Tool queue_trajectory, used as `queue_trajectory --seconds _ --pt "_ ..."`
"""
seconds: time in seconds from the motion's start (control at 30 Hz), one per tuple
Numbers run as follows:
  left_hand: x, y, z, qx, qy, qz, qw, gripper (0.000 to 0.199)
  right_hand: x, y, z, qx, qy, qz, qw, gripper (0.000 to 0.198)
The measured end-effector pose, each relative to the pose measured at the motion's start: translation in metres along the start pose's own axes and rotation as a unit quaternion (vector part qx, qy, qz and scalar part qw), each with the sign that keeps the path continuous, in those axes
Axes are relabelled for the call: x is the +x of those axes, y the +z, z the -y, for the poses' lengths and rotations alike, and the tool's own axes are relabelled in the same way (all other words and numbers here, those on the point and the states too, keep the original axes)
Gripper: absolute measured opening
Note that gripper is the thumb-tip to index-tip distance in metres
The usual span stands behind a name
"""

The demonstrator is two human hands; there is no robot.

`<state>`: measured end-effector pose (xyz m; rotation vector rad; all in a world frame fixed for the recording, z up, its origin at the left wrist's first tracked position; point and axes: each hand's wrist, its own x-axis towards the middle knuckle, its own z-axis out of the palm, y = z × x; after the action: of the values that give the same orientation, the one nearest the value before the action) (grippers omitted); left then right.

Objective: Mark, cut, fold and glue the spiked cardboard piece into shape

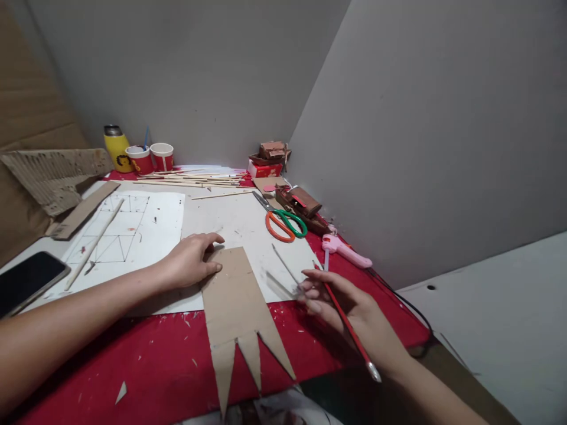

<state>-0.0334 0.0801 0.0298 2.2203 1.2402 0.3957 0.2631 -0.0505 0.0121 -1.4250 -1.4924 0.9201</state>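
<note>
A piece of brown cardboard (233,295) lies in front of me, its near end cut into several long pointed teeth. My left hand (190,260) rests at its upper left edge, thumb on the cardboard and fingers apart on the white paper. To the right of the cardboard, my right hand (341,307) is raised and closed around a red pencil (348,321), whose metal end points down toward me. At its fingertips are a thin dark strip (286,262) and a pale blurred strip (279,286); I cannot make out what they are.
Scissors (283,224) with orange and green handles lie beyond the cardboard. A pink glue gun (345,251) and brown model boats (301,203) line the right side. Thin sticks (190,179), cups (162,156) and a yellow bottle (117,149) are at the back; a phone (31,280) and drawing (119,230) are left.
</note>
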Motion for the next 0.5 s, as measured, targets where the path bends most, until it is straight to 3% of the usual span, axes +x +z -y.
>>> queue_trajectory --seconds 0.13,0.37,0.5 --pt "-0.005 0.000 -0.004 -0.019 -0.017 0.007 1.000 0.041 -0.010 0.019 -0.001 0.072 0.053 0.003 0.996 0.045" --pt "-0.011 0.001 -0.013 0.001 -0.041 -0.012 0.999 0.059 -0.014 0.038 -0.006 -0.003 -0.037 -0.006 0.999 0.034" --pt "-0.012 -0.001 -0.016 0.002 -0.054 0.005 0.999 0.056 -0.013 0.039 -0.007 -0.048 -0.070 0.002 0.996 0.035"
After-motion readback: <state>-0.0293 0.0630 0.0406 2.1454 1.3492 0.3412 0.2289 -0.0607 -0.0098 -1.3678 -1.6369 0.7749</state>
